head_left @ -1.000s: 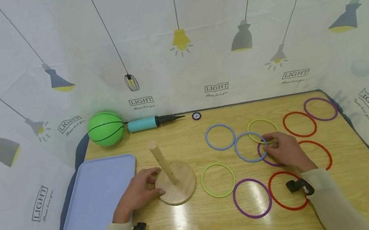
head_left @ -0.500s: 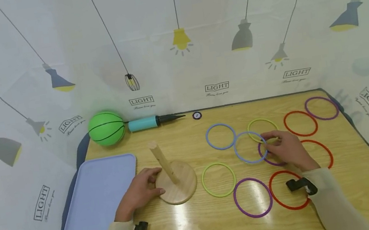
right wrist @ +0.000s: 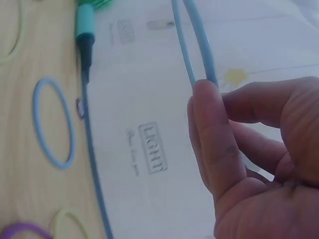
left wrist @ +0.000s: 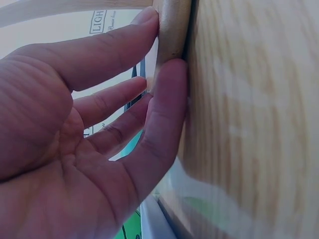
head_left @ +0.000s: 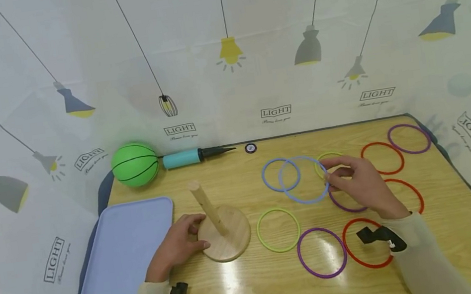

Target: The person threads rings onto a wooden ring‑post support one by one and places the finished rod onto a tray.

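My left hand (head_left: 177, 245) grips the near-left edge of a wooden peg stand, whose round base (head_left: 235, 235) lies flat on the table and whose peg (head_left: 207, 208) points up. In the left wrist view, thumb and fingers sit against the rim of the base (left wrist: 172, 30). A light blue ring (head_left: 308, 202) is pinched by its right side between the thumb and fingers of my right hand (head_left: 358, 182). The right wrist view has this ring (right wrist: 202, 40) raised off the table. In the head view it overlaps a second blue ring (head_left: 263, 177) lying behind it.
Around my right hand lie yellow-green (head_left: 275, 209), purple (head_left: 299, 253) and several red rings (head_left: 372, 267). A lilac tray (head_left: 124, 253) is at left. Along the back sit a green ball (head_left: 135, 164), a turquoise pump (head_left: 183, 159) and a small dark disc (head_left: 251, 148) before the wall sheet.
Held in my right hand, the blue ring has risen and shifted left, from beside the second blue ring to over it. My left hand and the stand have stayed put.
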Demonstrator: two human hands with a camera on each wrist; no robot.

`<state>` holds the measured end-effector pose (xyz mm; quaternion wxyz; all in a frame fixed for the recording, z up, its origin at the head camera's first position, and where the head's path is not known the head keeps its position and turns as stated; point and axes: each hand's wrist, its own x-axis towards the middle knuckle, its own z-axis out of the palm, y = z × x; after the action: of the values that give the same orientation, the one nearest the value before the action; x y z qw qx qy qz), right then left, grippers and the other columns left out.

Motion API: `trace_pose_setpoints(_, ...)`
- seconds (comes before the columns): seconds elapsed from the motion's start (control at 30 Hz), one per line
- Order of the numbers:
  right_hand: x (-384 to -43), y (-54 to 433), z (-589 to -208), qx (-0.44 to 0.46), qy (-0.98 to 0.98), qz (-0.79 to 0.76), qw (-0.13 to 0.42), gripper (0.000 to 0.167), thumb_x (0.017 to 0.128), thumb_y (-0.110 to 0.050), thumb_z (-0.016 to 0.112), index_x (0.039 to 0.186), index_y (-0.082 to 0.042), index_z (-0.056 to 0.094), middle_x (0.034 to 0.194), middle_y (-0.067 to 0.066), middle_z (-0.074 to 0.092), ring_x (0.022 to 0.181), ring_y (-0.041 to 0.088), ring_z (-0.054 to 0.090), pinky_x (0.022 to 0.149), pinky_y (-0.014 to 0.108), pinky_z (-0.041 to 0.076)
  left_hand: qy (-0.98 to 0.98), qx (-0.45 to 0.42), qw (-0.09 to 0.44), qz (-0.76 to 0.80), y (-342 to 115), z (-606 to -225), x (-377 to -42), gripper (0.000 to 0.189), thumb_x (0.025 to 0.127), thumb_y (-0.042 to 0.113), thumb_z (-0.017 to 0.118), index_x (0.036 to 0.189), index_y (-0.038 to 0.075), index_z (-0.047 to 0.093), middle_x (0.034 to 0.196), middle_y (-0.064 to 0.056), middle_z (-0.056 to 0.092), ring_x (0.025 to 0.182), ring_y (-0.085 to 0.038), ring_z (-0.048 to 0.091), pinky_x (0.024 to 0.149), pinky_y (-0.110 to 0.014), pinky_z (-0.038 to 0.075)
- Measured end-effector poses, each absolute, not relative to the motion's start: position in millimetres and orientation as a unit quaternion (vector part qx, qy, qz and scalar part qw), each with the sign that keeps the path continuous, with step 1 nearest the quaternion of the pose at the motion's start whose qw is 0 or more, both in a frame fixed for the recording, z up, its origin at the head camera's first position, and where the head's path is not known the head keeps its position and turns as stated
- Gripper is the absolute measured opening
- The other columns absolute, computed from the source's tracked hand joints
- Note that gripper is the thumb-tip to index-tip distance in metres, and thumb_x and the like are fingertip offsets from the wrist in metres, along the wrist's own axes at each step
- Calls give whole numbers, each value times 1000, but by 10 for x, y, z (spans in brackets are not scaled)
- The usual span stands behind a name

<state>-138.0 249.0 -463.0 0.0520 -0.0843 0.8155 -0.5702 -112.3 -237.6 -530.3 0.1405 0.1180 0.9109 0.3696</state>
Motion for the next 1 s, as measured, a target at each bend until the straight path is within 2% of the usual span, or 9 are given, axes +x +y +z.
trace_pose_setpoints(0.13, -1345, 2337, -4424, -104, 796, -596, 31, 38, 103, -16, 72, 137, -3, 67, 103, 4, 78, 86, 19, 79, 76, 34, 64, 910, 121, 142, 370, -2382, -5303, -1127, 67, 85, 18, 90, 145, 7, 61, 125, -11, 65, 105, -23, 67, 90, -43, 55)
trace_pose_setpoints(0.33, -1277, 2080, -4163, -146, 754, -640, -5, 37, 100, -2, 71, 136, 7, 65, 121, -2, 71, 91, 12, 77, 76, 34, 64, 909, 123, 137, 374, -2382, -5309, -1134, 67, 84, 17, 91, 144, 10, 62, 128, -11, 65, 106, -24, 66, 92, -44, 54)
trace_pose_setpoints(0.6, -1197, 1698, -3818, -202, 679, -705, -32, 36, 96, 10, 69, 132, 10, 66, 121, 5, 71, 90, 19, 76, 74, 39, 64, 910, 123, 139, 372, -2375, -5305, -1124, 65, 84, 15, 91, 143, 11, 64, 128, -12, 65, 107, -24, 65, 93, -44, 53)
trace_pose_setpoints(0.8, -1146, 1344, -3646, -230, 639, -734, -28, 36, 95, 10, 70, 131, 12, 65, 117, 2, 71, 88, 13, 75, 72, 36, 65, 910, 131, 138, 368, -2375, -5308, -1118, 63, 85, 14, 90, 142, 11, 65, 127, -13, 64, 106, -23, 63, 92, -42, 52)
trace_pose_setpoints(1.0, -1117, 970, -3639, -255, 622, -740, -18, 35, 96, 9, 69, 131, 12, 64, 119, 2, 70, 86, 12, 74, 73, 42, 65, 908, 139, 128, 373, -2391, -5330, -1128, 62, 84, 15, 91, 140, 10, 65, 125, -13, 64, 105, -25, 64, 90, -41, 53)
